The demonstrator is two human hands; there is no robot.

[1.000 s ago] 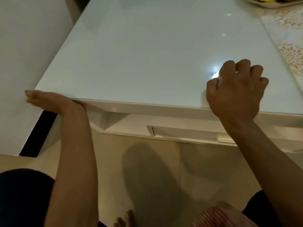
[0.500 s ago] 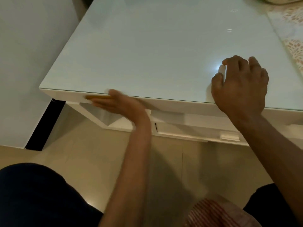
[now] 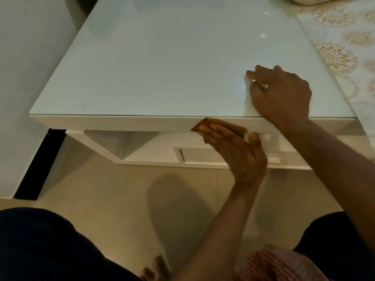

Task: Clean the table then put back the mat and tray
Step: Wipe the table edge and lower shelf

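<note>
The white table [image 3: 162,57] has a glossy glass top. On it near the front edge, my right hand [image 3: 282,96] holds a small white tissue [image 3: 249,86] under its fingers and thumb. My left hand [image 3: 235,153] is held flat and palm-up just below the front edge, directly under the right hand, fingers straight against the table's front face. A brownish patch [image 3: 221,125] on that face looks like the fingers' reflection. The floral mat [image 3: 341,47] lies along the table's right side. Only a sliver of the tray [image 3: 304,0] shows at the top right.
A white wall [image 3: 24,57] stands close on the left, with a dark gap at the floor. Under the tabletop sit a shelf and a drawer front [image 3: 203,157]. My knees and a foot are on the beige tiled floor [image 3: 111,189] below.
My left hand slid right along the front edge, from the left corner to below my right hand. My right hand loosened from a tight fist and its fingers stretched leftward.
</note>
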